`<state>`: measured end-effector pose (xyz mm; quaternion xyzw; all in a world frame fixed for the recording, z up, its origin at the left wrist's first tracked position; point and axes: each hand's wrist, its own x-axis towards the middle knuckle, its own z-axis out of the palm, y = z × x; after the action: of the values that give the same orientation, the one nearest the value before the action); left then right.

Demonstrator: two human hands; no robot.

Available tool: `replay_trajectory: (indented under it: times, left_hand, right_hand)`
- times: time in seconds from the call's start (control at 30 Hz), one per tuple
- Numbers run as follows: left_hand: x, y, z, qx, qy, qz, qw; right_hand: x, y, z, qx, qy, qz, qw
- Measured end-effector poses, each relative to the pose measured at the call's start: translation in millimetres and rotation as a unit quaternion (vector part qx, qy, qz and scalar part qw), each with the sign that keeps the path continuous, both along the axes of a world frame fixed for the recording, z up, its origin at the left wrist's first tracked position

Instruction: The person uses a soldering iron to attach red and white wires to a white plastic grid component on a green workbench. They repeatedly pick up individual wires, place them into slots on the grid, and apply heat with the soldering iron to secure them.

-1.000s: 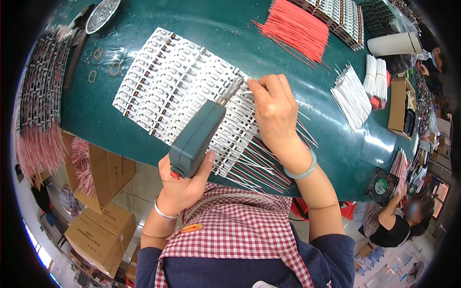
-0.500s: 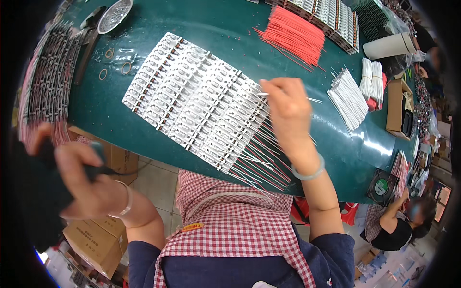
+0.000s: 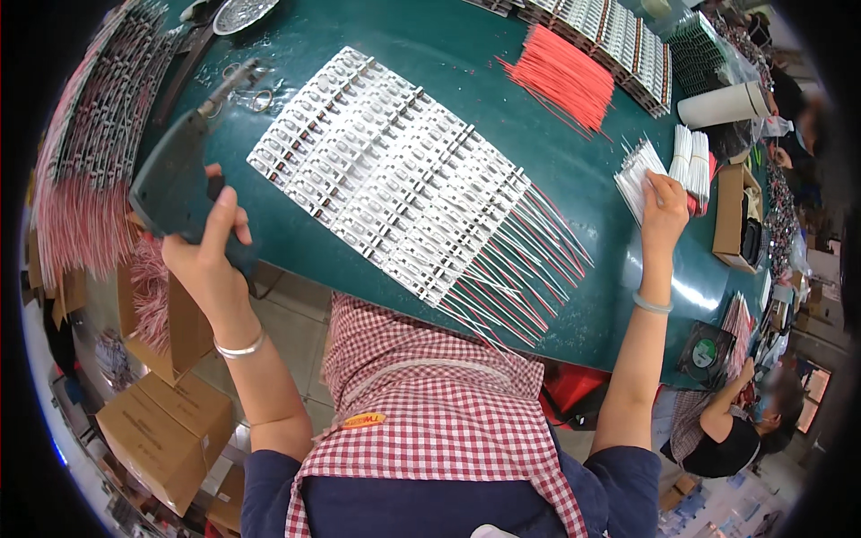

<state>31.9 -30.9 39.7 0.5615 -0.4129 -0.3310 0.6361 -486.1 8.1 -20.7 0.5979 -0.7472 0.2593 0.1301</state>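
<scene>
My left hand (image 3: pixel 208 262) is wrapped round the grip of a dark green soldering gun (image 3: pixel 173 175), its metal tip pointing up and away over the table's left side. At the right, my right hand (image 3: pixel 664 213) rests on a loose pile of white wires (image 3: pixel 633 186), fingertips pinched at the wire ends. How many wires are between the fingers is hidden. Between the hands lies a panel of small white circuit boards (image 3: pixel 381 179) in rows. Red and white wires (image 3: pixel 529 264) fan out from its right edge toward the table's near side.
A red wire pile (image 3: pixel 565 81) lies at the back, beside stacked board panels (image 3: pixel 619 45). Banded white wire bundles (image 3: pixel 691 157) and an open cardboard box (image 3: pixel 737 215) stand at the right. Wired boards (image 3: pixel 108 134) are heaped at the left; a metal dish (image 3: pixel 242 13) is behind.
My right hand has moved from the panel's right edge to the white wire pile. My left hand has raised the soldering gun up and right, over the table.
</scene>
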Motion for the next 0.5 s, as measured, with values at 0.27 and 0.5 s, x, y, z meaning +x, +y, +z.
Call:
replay_trajectory:
  times: [0.27,0.5]
  left_hand:
    - [-29.4,63.2,4.6,0.097,0.103,-0.104,0.984]
    - [-49.2,94.3,-14.2,0.153,0.087,-0.175,0.969]
  right_hand:
    - [137.1,-12.2,40.6,-0.019,-0.129,0.155,0.979]
    - [231.2,-10.9,17.1,0.029,-0.181,0.274,0.944]
